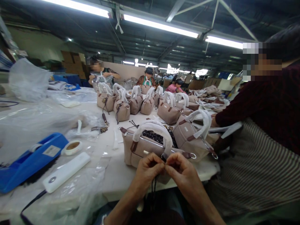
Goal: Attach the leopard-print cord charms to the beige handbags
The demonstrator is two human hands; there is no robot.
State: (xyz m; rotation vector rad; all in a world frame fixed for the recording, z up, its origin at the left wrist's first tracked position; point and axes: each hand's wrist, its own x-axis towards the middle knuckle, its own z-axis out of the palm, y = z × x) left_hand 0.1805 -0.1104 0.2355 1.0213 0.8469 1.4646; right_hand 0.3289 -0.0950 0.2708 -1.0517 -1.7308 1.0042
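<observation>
**Cord work under way at the front bag, several finished-looking bags beyond**

We see the left hand (148,171) and the right hand (182,171) meeting fingertip to fingertip, each closed in a pinch of thumb and forefinger on a thin black cord (153,187), whose strands dangle below the left hand. The exact spot they grip is too small for us to make out.

Just beyond both hands stands a beige fabric handbag with brown leather tabs (131,151). Its arched handles wrapped in white paper-like covering (152,125) are done in that respect; the cord near it looks unfinished, and we cannot tell whether it is joined to the bag. A second beige handbag with white-wrapped handles (185,140) leans beyond the right hand, showing no cord on the side facing us.

Farther ahead of the hands, we find a cluster of similar beige handbags (136,106), handles wrapped too. At least two on its left side carry dark hanging cords, so we judge those further along; on the others we see none from here.

Well left of the left hand lie a blue plastic tape dispenser (55,142), a white tape roll (78,145) and a long white plastic device (67,172).
</observation>
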